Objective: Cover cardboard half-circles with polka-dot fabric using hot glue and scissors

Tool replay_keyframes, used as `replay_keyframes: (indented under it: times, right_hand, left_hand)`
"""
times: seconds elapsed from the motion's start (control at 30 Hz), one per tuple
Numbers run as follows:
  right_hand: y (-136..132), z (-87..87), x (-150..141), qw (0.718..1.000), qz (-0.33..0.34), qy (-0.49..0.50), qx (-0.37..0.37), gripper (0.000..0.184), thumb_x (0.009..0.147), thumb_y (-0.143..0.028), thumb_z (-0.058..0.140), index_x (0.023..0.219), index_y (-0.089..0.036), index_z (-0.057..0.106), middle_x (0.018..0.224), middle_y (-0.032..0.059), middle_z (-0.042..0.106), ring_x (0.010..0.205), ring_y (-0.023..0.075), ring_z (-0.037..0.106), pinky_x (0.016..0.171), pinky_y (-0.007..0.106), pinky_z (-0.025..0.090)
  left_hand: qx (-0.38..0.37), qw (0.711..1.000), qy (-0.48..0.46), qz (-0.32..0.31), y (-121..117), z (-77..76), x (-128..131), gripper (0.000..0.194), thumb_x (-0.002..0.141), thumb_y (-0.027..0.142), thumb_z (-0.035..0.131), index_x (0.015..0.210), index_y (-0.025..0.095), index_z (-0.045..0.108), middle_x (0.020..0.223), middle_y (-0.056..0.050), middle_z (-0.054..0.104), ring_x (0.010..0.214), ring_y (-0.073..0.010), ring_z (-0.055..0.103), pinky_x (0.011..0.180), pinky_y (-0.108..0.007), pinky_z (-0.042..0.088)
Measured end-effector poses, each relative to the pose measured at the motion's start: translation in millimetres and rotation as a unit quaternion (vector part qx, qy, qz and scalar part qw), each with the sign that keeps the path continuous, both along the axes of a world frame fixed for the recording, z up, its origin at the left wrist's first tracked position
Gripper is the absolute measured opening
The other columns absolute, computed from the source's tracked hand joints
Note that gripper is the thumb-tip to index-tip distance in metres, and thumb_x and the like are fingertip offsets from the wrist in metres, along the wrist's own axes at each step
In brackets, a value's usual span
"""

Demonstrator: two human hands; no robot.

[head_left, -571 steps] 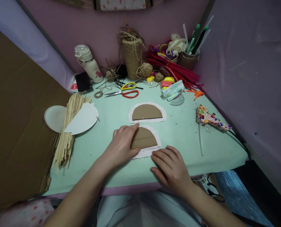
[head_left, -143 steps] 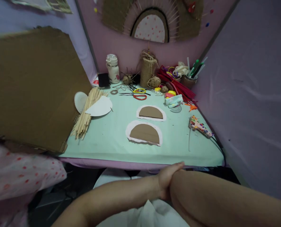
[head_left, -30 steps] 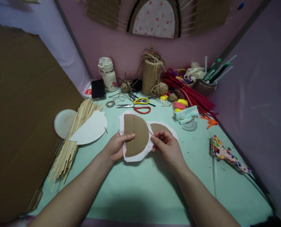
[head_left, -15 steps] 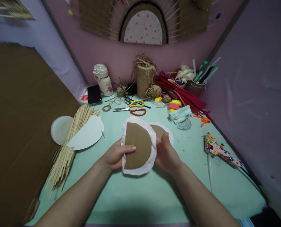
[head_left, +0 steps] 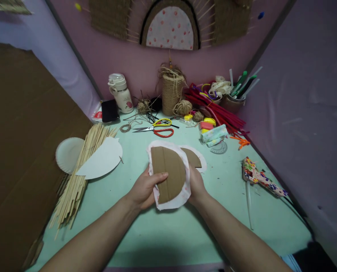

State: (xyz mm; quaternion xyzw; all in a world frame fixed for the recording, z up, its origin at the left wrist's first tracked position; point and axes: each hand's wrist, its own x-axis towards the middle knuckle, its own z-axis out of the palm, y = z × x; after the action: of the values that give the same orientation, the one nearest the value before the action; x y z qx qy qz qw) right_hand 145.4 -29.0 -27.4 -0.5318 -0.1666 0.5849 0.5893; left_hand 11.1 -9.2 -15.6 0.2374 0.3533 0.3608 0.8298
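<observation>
My left hand (head_left: 147, 189) grips a cardboard half-circle (head_left: 170, 172) by its straight edge, thumb flat on the brown face and fingers underneath. White fabric with faint pink spots lies behind the cardboard and sticks out around it as a border. The piece is held above the table, its straight edge toward the left. My right hand (head_left: 197, 185) is at the curved edge on the right, its fingers hidden behind the piece. Beyond it lies a second cardboard half-circle (head_left: 193, 156) on white fabric, partly covered by the held one.
Scissors (head_left: 154, 129) lie behind the hands. At left are wooden sticks (head_left: 77, 181), a white paper bird shape (head_left: 101, 160) and a paper plate (head_left: 67, 155). A glue gun (head_left: 261, 177) lies at right. Twine (head_left: 172, 92), a bottle (head_left: 121, 94) and red pipe cleaners (head_left: 219, 111) line the back.
The half-circle was flat on the table earlier and is now lifted and turned. My right hand went from pinching the fabric edge, to opening, to sliding behind the piece.
</observation>
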Motion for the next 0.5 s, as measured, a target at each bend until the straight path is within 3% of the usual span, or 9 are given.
replay_keyframes:
  times: [0.2, 0.33, 0.43, 0.5]
  right_hand:
    - [0.4, -2.4, 2.9, 0.985, -0.010, -0.163, 0.048, 0.038, 0.087, -0.056, 0.052, 0.089, -0.023, 0.071, 0.097, 0.0051, 0.074, 0.099, 0.0249, 0.063, 0.077, 0.031, 0.049]
    - [-1.8, -6.5, 3.1, 0.963, 0.018, -0.252, 0.098, 0.039, 0.090, -0.055, 0.049, 0.074, -0.022, 0.063, 0.074, 0.0012, 0.066, 0.076, 0.0210, 0.058, 0.068, 0.029, 0.044]
    - [-3.1, -6.7, 2.3, 0.951, 0.025, -0.283, 0.119, 0.040, 0.091, -0.053, 0.049, 0.066, -0.022, 0.055, 0.065, -0.0020, 0.056, 0.067, 0.0180, 0.051, 0.063, 0.028, 0.039]
    - [-3.7, -4.6, 2.3, 0.957, 0.035, -0.260, 0.120, 0.039, 0.090, -0.054, 0.050, 0.069, -0.022, 0.058, 0.067, -0.0016, 0.059, 0.068, 0.0181, 0.053, 0.063, 0.027, 0.040]
  left_hand:
    - [0.000, 1.000, 0.009, 0.004, -2.9, -5.0, 3.3, 0.062, 0.067, 0.013, 0.079, 0.122, 0.019, 0.052, 0.106, -0.009, 0.073, 0.095, -0.0268, 0.070, 0.090, -0.044, 0.053]
    - [0.001, 1.000, 0.011, 0.003, -4.0, -6.0, 4.9, 0.064, 0.067, 0.013, 0.079, 0.124, 0.021, 0.050, 0.108, -0.007, 0.072, 0.098, -0.0257, 0.069, 0.094, -0.044, 0.050]
    - [0.002, 1.000, 0.009, -0.007, -3.5, -8.0, 3.9, 0.065, 0.067, 0.013, 0.079, 0.124, 0.021, 0.050, 0.108, -0.007, 0.072, 0.099, -0.0251, 0.068, 0.095, -0.043, 0.049]
    - [0.006, 1.000, 0.007, -0.015, -2.3, -8.9, 1.8, 0.064, 0.067, 0.013, 0.079, 0.125, 0.022, 0.050, 0.108, -0.007, 0.072, 0.098, -0.0252, 0.068, 0.094, -0.043, 0.050]
